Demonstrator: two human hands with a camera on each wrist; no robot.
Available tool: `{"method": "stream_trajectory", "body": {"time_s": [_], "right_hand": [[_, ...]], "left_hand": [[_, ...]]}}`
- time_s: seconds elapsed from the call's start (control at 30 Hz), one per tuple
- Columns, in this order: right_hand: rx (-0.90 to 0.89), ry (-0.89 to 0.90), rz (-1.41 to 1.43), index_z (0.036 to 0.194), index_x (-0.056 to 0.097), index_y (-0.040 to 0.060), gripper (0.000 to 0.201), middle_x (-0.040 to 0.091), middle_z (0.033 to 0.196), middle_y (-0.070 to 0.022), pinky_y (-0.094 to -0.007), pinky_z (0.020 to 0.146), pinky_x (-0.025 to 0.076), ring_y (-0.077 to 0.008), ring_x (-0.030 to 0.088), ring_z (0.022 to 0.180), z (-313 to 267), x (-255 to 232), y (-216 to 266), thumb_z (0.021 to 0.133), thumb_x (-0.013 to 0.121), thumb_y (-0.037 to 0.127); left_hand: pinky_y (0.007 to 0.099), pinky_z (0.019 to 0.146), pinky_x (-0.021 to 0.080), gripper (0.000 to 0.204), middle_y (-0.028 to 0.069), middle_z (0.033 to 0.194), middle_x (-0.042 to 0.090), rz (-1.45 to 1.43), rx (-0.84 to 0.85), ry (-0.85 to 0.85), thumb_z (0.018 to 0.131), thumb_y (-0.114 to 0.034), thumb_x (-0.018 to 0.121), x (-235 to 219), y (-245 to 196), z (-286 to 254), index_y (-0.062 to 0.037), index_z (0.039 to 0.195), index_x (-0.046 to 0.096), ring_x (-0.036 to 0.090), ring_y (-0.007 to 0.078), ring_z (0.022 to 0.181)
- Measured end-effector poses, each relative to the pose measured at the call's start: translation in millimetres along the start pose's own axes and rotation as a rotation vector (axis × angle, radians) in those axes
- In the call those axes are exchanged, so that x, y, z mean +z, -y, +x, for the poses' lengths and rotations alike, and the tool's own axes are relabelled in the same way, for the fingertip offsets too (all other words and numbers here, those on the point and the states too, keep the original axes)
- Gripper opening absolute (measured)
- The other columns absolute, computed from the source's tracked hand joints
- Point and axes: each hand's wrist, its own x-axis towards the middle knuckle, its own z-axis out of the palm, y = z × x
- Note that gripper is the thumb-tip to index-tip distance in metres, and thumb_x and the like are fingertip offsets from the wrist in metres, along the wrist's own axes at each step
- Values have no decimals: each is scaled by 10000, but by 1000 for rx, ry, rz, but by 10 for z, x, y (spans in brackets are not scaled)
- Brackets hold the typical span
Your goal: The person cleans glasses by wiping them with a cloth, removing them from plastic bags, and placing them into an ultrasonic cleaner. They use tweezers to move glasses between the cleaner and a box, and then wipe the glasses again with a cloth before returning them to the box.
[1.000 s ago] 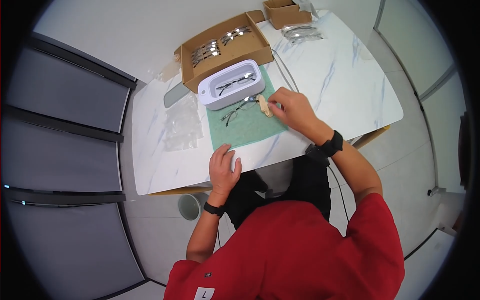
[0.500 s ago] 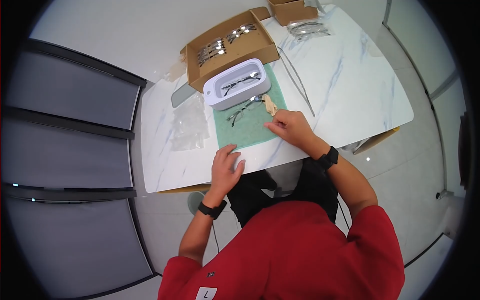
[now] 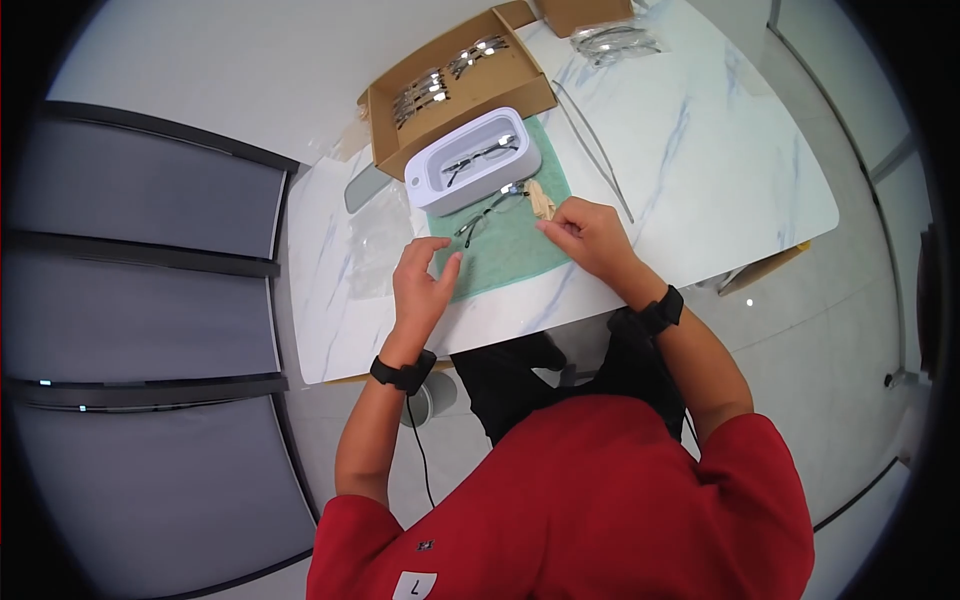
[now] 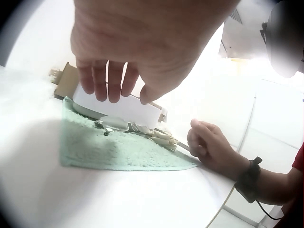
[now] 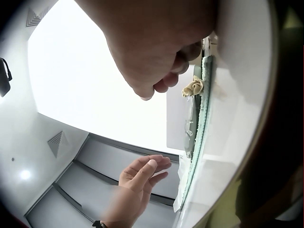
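A pair of eyeglasses [image 3: 487, 212] lies on a green towel [image 3: 505, 262], with a crumpled beige cloth [image 3: 541, 200] at its right end. Behind them stands a white ultrasonic cleaner [image 3: 484, 190], without a lid on, holding a second pair of glasses [image 3: 482, 156] in its basin. My left hand [image 3: 420, 285] hovers over the towel's left front corner, fingers spread from the thumb and nothing between them. Close to the beige cloth, at the towel's right side, is my right hand [image 3: 597, 240]. Its fingers are curled in, and the left wrist view shows nothing in them.
Behind the cleaner is a cardboard tray [image 3: 400, 155] with several glasses inside. Clear plastic bags [image 3: 376, 250] and a grey lid-like piece [image 3: 366, 190] lie to the left. A cable [image 3: 597, 150] runs along the right. Bagged glasses [image 3: 615, 43] lie at the back; a bin [image 3: 418, 405] stands below.
My right hand has moved away from the beige cloth, down and to the right. My left hand has lifted from the table's front edge and moved forward to the towel's left side.
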Motion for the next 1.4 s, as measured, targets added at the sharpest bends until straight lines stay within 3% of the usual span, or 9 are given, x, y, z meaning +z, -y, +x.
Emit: {"method": "stream_trajectory", "body": {"time_s": [0.2,0.33,0.43,0.53,0.63,0.77,1.03,1.13,1.4], "right_hand": [[-5,-13,12,702,599,50,298,578,643,-94,-364,517,430,-267,559,544,3,-3,-3,866,777,224],[-4,-3,-7,695,595,49,305,577,638,-94,-365,514,428,-272,558,540,6,-25,-1,867,776,225],[6,-27,15,693,595,48,305,576,635,-93,-365,513,427,-273,557,537,-3,11,-17,866,776,222],[20,-27,13,701,603,43,301,577,636,-94,-364,513,429,-270,554,534,-5,16,-24,864,779,225],[39,-22,10,711,613,38,297,575,632,-96,-360,514,431,-267,549,533,3,-3,15,860,787,227],[44,-40,13,724,624,29,272,580,633,-98,-333,513,433,-231,536,525,7,15,16,861,790,195],[76,-19,7,732,616,5,264,562,622,-71,-279,512,409,-143,479,523,9,16,44,870,787,152],[83,-16,7,737,620,3,262,550,618,-66,-276,513,400,-132,465,528,2,27,25,877,784,153],[126,-7,24,753,629,-3,268,519,605,-44,-277,515,384,-111,434,542,-5,26,-24,895,775,171]], "left_hand": [[309,654,483,83,85,782,646,-17,-55,134,853,-59,749,124,-59,-21,-4,884,694,608,173,706],[348,573,468,136,115,712,607,-33,-129,179,859,-116,750,162,-139,-146,-13,827,667,580,243,604],[294,521,410,190,67,606,585,39,-147,211,878,-130,761,94,-57,-228,15,812,656,472,136,523],[307,489,376,289,83,553,527,64,-110,204,880,-171,771,15,-7,-322,16,731,608,409,141,494],[373,482,403,389,145,545,527,132,-181,239,886,-241,762,-94,92,-431,5,651,574,468,282,461],[367,448,370,472,142,490,485,202,-232,210,891,-277,762,-314,216,-614,7,585,542,401,273,413],[322,518,419,243,52,605,554,206,-477,99,839,-201,810,-719,523,-1060,-14,790,662,515,183,532],[324,562,436,241,64,687,559,286,-209,-56,818,-200,822,-755,586,-1003,-26,899,677,538,195,614],[361,667,498,264,93,790,621,475,-184,21,812,-245,811,-400,683,-457,-38,933,701,604,253,725]]}}
